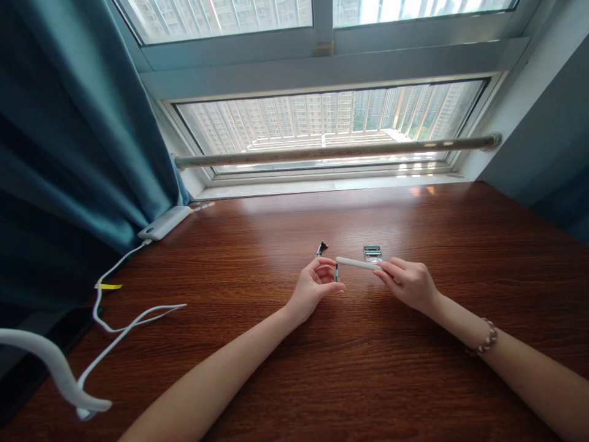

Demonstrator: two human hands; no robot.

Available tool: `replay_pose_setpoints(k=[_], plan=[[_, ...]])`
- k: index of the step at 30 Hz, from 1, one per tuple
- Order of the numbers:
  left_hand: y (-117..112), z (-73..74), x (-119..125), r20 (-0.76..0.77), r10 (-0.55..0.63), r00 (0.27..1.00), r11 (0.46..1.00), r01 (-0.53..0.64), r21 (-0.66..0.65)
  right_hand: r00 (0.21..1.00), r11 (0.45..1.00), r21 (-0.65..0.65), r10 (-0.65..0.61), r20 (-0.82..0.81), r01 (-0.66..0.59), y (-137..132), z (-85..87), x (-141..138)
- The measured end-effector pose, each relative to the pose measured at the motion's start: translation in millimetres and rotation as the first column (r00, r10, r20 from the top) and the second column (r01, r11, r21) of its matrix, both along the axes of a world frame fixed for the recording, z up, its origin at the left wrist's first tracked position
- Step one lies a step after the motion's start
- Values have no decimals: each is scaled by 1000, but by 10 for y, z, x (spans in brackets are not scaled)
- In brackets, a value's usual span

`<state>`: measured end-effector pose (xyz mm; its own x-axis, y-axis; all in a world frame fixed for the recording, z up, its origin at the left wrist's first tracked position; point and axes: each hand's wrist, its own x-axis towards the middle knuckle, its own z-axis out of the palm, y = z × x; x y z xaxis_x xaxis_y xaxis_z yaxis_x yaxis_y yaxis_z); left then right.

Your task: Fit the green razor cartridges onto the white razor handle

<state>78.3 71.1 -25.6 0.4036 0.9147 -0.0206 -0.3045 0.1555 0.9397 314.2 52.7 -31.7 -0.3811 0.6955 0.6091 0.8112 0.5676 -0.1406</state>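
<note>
Over the middle of the wooden desk (322, 380), my left hand (315, 285) pinches a small dark-green piece (336, 272) between thumb and fingertips. My right hand (407, 282) grips one end of a slim white handle (356, 263); its free end points left and stops just short of the green piece. Behind the handle, a small clear pack with green cartridges (372, 252) lies flat on the desk. A tiny dark metal part (321, 248) rests just beyond my left hand. A beaded bracelet (485, 341) circles my right wrist.
A white power bank (164, 223) sits at the desk's back left by the teal curtain (69, 153), with white cables (119, 319) trailing toward the near left edge. A metal rail (335, 150) runs across the window behind the desk.
</note>
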Motion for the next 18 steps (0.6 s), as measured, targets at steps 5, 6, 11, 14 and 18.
replay_pose_setpoints(k=[5, 6, 11, 14, 18], plan=[[0, -8, -1, 29, -11, 1000, 1000, 11, 6, 989, 984, -92, 150, -16, -151, -15, 4, -6], [-2, -10, -1, 35, -15, 999, 1000, 14, 11, 987, 981, -104, 163, -2, -162, -18, 3, -11], [-14, -3, -6, 3, -32, 999, 999, 32, 9, 999, 997, -65, -43, -8, 42, 14, -22, -1], [-12, 1, -5, 1, -24, 1000, 1000, 24, 13, 999, 997, -78, -1, -49, -3, 21, -28, 17], [-4, -9, 2, 25, -16, 1000, 999, 15, 33, 988, 982, -112, 156, 5, -155, -2, -26, 7]])
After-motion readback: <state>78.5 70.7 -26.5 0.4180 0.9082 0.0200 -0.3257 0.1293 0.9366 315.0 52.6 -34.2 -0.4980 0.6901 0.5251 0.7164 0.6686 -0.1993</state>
